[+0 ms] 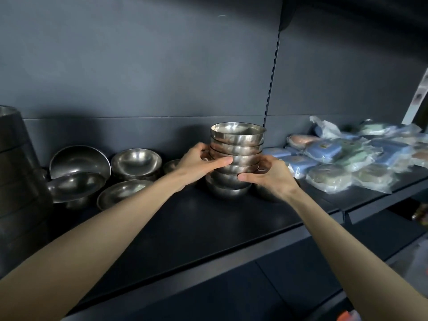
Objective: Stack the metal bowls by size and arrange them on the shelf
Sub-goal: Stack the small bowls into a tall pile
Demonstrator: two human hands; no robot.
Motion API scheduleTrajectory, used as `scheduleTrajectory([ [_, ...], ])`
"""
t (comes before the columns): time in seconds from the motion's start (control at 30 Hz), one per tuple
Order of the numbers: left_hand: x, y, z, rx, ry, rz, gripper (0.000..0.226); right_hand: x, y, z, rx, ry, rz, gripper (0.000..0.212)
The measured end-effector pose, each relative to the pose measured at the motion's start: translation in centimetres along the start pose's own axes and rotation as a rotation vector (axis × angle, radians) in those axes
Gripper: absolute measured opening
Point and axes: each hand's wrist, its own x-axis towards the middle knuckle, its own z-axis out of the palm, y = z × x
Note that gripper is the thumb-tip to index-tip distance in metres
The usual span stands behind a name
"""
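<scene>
Several loose bowls [136,162] are seen at left on the shelf [185,218], one partly hidden behind the left hand [199,163]; the bowl stack [236,158] stands mid-shelf, clasped between that hand and the right hand [273,177], fingers curled around it; wrapped packets [352,158] lie blurred at right.

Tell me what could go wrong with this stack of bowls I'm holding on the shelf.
The stack of bowls is tall and gripped only at mid-height by your left hand and right hand, so the top bowls could tip or slide off. Shifting it left might knock the loose bowls. Moving right, it could catch the plastic-wrapped packs.
</scene>
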Motion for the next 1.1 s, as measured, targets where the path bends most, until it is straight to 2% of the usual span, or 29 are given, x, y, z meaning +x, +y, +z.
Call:
scheduleTrajectory([
  [0.2, 0.6, -1.3, 0.2, 0.020, 0.016, -0.017, 0.079, 1.1, 1.5, 0.8, 0.012, -0.036, -0.005, 0.050],
  [0.5, 0.1, -1.8, 0.6, 0.113, 0.061, -0.029, 0.068, 0.9, 1.8, 0.7, -0.100, -0.078, -0.025, 0.069],
  [0.73, -1.6, -1.2, 1.0, 0.096, 0.080, -0.029, 0.058, 0.1, 1.6, 0.5, -0.101, -0.111, -0.013, 0.081],
  [0.87, -3.2, -1.0, 0.8, 0.066, 0.087, -0.012, 0.055, -1.2, 0.9, 0.6, -0.046, -0.135, -0.023, 0.075],
  [1.0, -5.0, -1.1, 0.2, 0.046, 0.121, -0.013, 0.072, -2.7, 0.3, 1.2, 0.000, -0.151, -0.043, 0.077],
  [1.1, -6.6, -1.1, -0.2, 0.035, 0.139, -0.008, 0.063, -3.6, 0.0, 1.8, 0.041, -0.154, -0.058, 0.071],
])
